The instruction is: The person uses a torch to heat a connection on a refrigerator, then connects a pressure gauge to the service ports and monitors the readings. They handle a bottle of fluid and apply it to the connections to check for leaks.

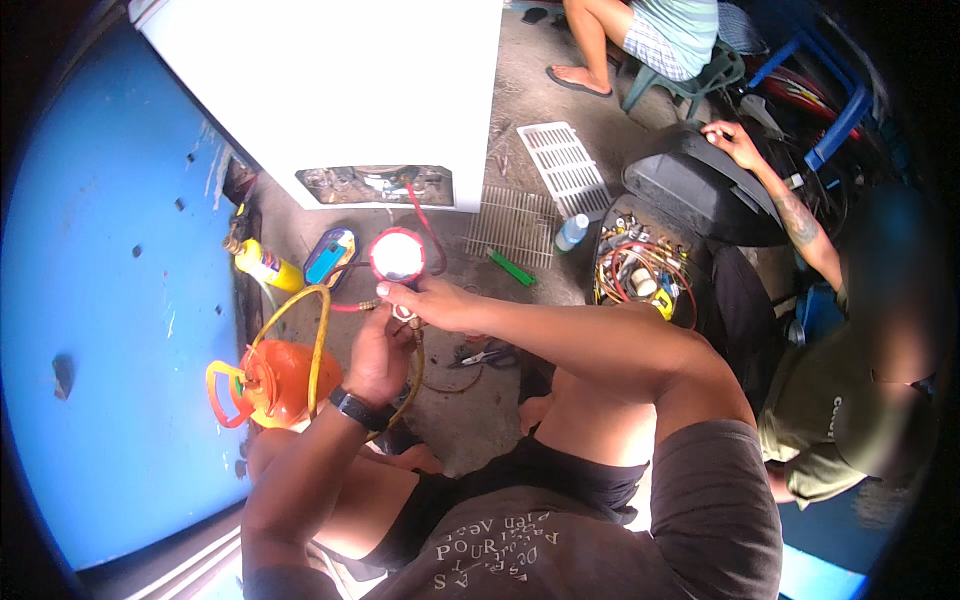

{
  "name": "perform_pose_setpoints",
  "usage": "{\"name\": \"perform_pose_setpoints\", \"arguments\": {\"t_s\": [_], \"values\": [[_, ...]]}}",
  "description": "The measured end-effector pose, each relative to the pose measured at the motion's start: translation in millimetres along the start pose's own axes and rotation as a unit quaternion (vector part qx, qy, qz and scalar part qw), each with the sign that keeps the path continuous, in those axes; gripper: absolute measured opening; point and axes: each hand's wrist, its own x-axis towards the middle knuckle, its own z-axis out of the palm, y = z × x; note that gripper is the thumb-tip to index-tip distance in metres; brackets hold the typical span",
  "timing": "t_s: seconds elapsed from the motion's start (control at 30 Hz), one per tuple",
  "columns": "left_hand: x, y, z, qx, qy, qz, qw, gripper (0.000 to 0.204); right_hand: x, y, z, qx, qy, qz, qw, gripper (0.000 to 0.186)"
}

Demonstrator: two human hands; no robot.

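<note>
Dark shirt (600, 540) fills the frame's lower centre, while just left of centre the left hand (378, 362) and right hand (438, 303) grip the fittings (404, 313) below the red-rimmed gauge (398, 256), its face upward apparently for reading, the yellow hose (320, 345) looping near the orange cylinder (290, 385).

Gauge (398, 256) before the appliance (340, 90), right of the tank (290, 375)

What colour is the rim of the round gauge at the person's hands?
Red; the rim shows best in the head view.
</note>
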Motion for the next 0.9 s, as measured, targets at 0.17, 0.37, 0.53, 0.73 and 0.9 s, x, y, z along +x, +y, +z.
{"name": "perform_pose_setpoints", "arguments": {"t_s": [0.17,0.37,0.53,0.73,0.9], "values": [[3.5,-0.8,-5.4,0.01,0.005,0.008,1.0,0.032,8.9,9.0,1.4,0.004,-0.024,0.009,1.0,0.072],[1.3,1.8,-13.4,-0.016,0.075,0.023,0.997,0.033,4.0,11.1,3.3,0.153,-0.03,0.009,0.988,0.073],[-12.9,14.6,-2.4,-0.126,0.103,0.042,0.986,0.032,34.7,64.5,-57.9,-0.078,0.039,0.066,0.994,0.057],[-48.5,26.5,-1.0,-0.155,0.067,0.061,0.984,0.032,182.9,90.3,-92.7,-0.382,0.247,-0.035,0.89,0.04],[-65.6,29.6,-6.0,-0.172,0.056,0.043,0.983,0.033,257.9,121.3,-107.9,-0.433,0.286,0.041,0.854,0.045]]}}
